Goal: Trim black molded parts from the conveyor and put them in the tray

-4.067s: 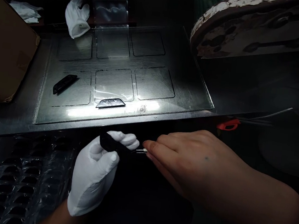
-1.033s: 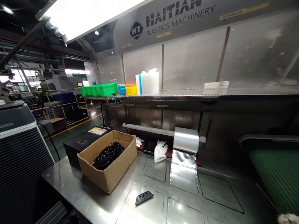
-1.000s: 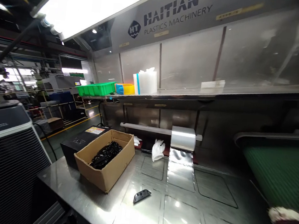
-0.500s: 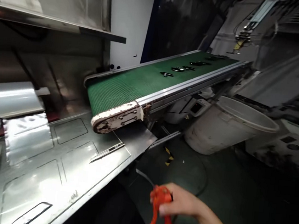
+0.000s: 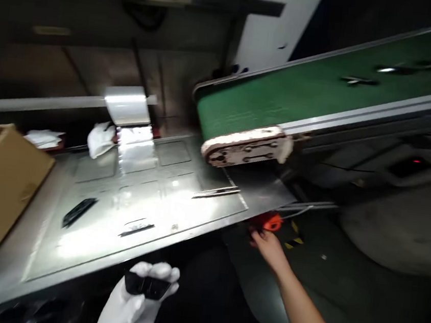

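My left hand (image 5: 128,309), in a white glove, is closed around a small black plastic part (image 5: 147,286) at the lower middle of the view. My bare right hand (image 5: 264,244) reaches to the table's front edge, its fingers curled at an orange air blow gun (image 5: 273,222). Blur and shadow hide part of that grip. On the metal table (image 5: 92,267) lie a black plastic part (image 5: 78,212), a thin dark-edged part (image 5: 137,227) and a slim tweezers-like tool (image 5: 216,192).
A green conveyor belt (image 5: 283,99) carries several dark parts and ends above the table's right side. At the left stands a cardboard box (image 5: 0,195). A roll of clear film (image 5: 128,105) and a crumpled white cloth (image 5: 101,140) are at the back. A large pale bin (image 5: 397,227) stands right.
The view has swung left and down. My gloved left hand with the black part has come into sight. My right hand has brought the orange blow gun to the table's front edge.
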Available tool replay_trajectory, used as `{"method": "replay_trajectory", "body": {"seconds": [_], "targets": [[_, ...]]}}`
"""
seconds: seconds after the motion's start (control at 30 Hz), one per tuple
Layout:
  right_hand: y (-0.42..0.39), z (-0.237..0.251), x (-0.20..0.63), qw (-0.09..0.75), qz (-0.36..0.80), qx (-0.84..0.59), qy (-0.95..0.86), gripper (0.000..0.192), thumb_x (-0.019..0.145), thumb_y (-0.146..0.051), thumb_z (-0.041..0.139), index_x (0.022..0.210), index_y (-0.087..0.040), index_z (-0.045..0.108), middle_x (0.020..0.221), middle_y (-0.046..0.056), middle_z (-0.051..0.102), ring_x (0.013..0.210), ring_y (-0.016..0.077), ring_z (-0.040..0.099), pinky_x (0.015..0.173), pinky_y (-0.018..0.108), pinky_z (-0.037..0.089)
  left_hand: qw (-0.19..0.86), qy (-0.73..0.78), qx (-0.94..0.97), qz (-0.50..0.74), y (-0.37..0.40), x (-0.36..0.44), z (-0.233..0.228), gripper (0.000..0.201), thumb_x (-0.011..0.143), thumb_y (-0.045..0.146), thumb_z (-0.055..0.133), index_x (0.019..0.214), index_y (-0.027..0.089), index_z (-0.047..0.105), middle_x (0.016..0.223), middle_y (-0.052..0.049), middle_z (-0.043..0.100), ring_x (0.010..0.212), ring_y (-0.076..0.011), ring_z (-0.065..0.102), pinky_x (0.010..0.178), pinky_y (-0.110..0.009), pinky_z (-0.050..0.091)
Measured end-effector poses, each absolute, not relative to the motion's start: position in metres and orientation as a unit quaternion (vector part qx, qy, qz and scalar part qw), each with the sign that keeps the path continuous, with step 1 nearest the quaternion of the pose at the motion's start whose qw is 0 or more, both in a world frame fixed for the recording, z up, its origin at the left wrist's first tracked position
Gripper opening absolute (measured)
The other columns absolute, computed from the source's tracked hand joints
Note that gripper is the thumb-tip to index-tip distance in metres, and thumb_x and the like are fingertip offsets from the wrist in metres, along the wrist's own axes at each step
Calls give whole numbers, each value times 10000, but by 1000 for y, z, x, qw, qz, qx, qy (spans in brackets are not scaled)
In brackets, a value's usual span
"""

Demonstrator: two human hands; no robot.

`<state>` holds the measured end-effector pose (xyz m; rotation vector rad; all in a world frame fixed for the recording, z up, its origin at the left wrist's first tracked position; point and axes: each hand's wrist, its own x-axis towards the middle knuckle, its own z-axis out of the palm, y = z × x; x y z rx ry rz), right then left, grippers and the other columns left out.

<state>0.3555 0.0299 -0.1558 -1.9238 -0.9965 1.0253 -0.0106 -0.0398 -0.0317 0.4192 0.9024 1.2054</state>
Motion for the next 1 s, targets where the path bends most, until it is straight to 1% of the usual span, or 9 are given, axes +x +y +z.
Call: {"method": "replay_trajectory", "body": {"seconds": [0.1, 0.23, 0.3, 0.4, 0.6, 0.77, 0.83, 0.9, 1.0], "targets": [[22, -143, 312, 304, 477, -702, -433, 464, 862, -638, 716, 765, -185, 685, 710, 87, 721, 631, 239, 685, 542, 337, 542, 704, 328, 174, 606, -30, -25, -27, 317, 829, 423, 861, 1131, 368, 781, 1183, -44, 807, 1112, -340, 763, 894, -448, 646], [6, -60, 245, 308, 466, -611, -562, 270, 971, -498, 676, 1033, -242, 735, 937, 42, 740, 851, 204, 689, 746, 289, 549, 689, 299, 198, 630, -22, -33, -24, 326, 867, 431, 828, 1188, 413, 771, 1260, -45, 791, 1107, -322, 769, 875, -422, 644], [4, -10, 212, 343, 424, -497, -674, 138, 1015, -354, 647, 1087, -267, 725, 969, 26, 717, 847, 169, 675, 723, 256, 529, 685, 304, 204, 630, -21, -31, -23, 330, 864, 448, 828, 1189, 435, 771, 1287, -36, 782, 1118, -319, 766, 888, -430, 644], [9, 38, 169, 365, 383, -376, -761, 163, 1018, -229, 642, 1173, -240, 689, 913, 8, 674, 754, 127, 631, 667, 239, 494, 668, 322, 217, 635, -21, -27, -22, 308, 865, 428, 831, 1169, 412, 788, 1270, -34, 789, 1125, -297, 764, 958, -438, 633], [23, 34, 132, 302, 323, -353, -825, 71, 1008, -166, 595, 981, -185, 658, 870, 2, 647, 699, 122, 572, 640, 281, 425, 608, 399, 287, 623, -19, -35, -29, 312, 820, 350, 882, 1111, 261, 818, 1109, -36, 822, 1053, -201, 761, 1022, -266, 578], [39, 27, 136, 272, 326, -317, -848, 77, 980, -153, 580, 927, -194, 617, 815, -22, 606, 668, 109, 534, 609, 264, 385, 576, 473, 369, 555, -21, -51, -24, 445, 857, 437, 837, 1241, 220, 774, 1247, -99, 790, 1126, -291, 755, 1041, -360, 598], [58, 29, 139, 275, 302, -317, -856, 89, 991, -165, 566, 927, -195, 621, 816, -15, 612, 669, 113, 535, 611, 258, 382, 517, 514, 418, 542, -18, -61, -16, 426, 916, 447, 771, 1276, 220, 758, 1239, -100, 794, 1112, -296, 765, 996, -364, 623], [84, 32, 140, 262, 249, -328, -873, 100, 1004, -179, 557, 938, -190, 632, 832, -2, 636, 685, 122, 555, 626, 265, 378, 411, 555, 482, 539, -9, -73, -10, 313, 982, 353, 699, 1276, 263, 755, 1247, -60, 794, 1132, -257, 760, 1002, -331, 612], [126, 38, 136, 175, 148, -347, -910, 89, 996, -199, 583, 939, -188, 651, 849, 5, 670, 680, 142, 571, 607, 293, 324, 241, 554, 632, 486, 12, -88, -7, 352, 987, 167, 661, 1306, 301, 725, 1317, -21, 761, 1250, -218, 693, 1134, -333, 514]]}}
